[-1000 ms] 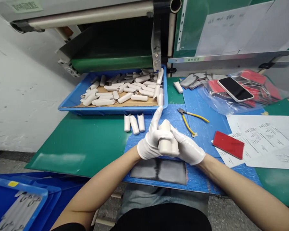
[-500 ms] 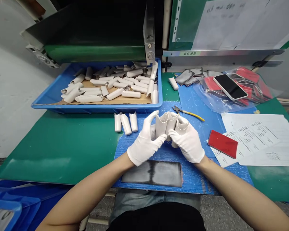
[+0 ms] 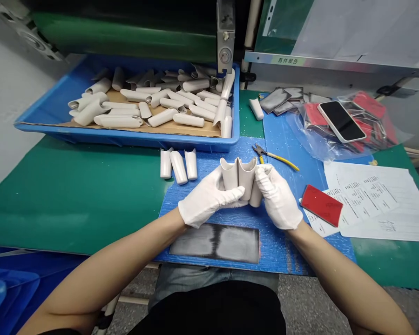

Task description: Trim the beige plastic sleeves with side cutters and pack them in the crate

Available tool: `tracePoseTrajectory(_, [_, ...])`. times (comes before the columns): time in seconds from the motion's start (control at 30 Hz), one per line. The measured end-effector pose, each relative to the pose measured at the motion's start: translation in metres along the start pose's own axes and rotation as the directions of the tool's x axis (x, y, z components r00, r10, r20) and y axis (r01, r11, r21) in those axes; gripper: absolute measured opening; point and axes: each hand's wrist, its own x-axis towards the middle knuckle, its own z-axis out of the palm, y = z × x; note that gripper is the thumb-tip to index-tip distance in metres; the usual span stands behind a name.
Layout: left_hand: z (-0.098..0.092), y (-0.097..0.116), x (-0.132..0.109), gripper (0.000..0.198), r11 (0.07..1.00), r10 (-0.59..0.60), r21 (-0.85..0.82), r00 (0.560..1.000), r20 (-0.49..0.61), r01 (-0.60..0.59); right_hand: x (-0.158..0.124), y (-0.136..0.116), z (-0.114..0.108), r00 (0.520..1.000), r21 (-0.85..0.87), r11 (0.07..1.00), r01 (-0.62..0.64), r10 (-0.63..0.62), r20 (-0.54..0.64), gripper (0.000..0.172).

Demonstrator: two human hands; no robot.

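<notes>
White gloves cover both hands. Two white plastic tube-like pieces (image 3: pixel 238 179) with scooped, curved ends stand side by side in my left hand (image 3: pixel 212 193), its thumb across their lower part. My right hand (image 3: pixel 277 195) pinches a third white piece (image 3: pixel 256 194), tilted, at their right; the fingers hide its upper end. Just below the hands a dark sanding sheet (image 3: pixel 214 243), worn grey in patches, lies flat on the blue mat (image 3: pixel 181 200). Three more white pieces (image 3: pixel 178 166) lie together to the left, on the mat's edge and the green table.
A blue tray (image 3: pixel 125 134) full of white pieces stands at the back left, under a green roller (image 3: pixel 125 35). Yellow-handled cutters (image 3: pixel 275 157), a red abrasive pad (image 3: pixel 321 205), papers (image 3: pixel 387 204), a phone (image 3: pixel 341 122) on a plastic bag, and grey pads (image 3: pixel 275 99) lie rightward.
My right hand has turned and drawn the third piece slightly apart and lower, its fingers now over its top. My left hand keeps the other two. The camera view has shifted.
</notes>
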Motion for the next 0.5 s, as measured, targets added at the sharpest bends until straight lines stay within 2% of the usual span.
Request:
tracePoseTrajectory(0.17, [0.008,0.001,-0.003,0.066,0.982,-0.176,-0.065,0.984,-0.009,0.175,-0.002,-0.002,0.002,0.999,0.160,0.987,-0.019,0.027,-0.046,0.052])
tracePoseTrajectory(0.27, [0.013,-0.002,-0.004,0.064,0.969,-0.210,-0.143,0.976,-0.055,0.200,-0.006,0.000,0.009,0.997,0.223,0.973,-0.059,0.066,-0.026,0.059])
tracePoseTrajectory(0.4, [0.009,-0.004,-0.001,0.072,0.985,-0.147,-0.113,0.981,-0.125,0.133,-0.008,0.001,0.014,0.995,0.190,0.979,-0.074,0.061,0.073,0.067])
tracePoseTrajectory(0.5, [0.003,0.000,0.001,0.064,0.994,0.020,0.108,0.985,-0.173,-0.001,-0.004,0.002,0.012,0.985,0.112,0.993,0.034,-0.052,0.164,0.068])
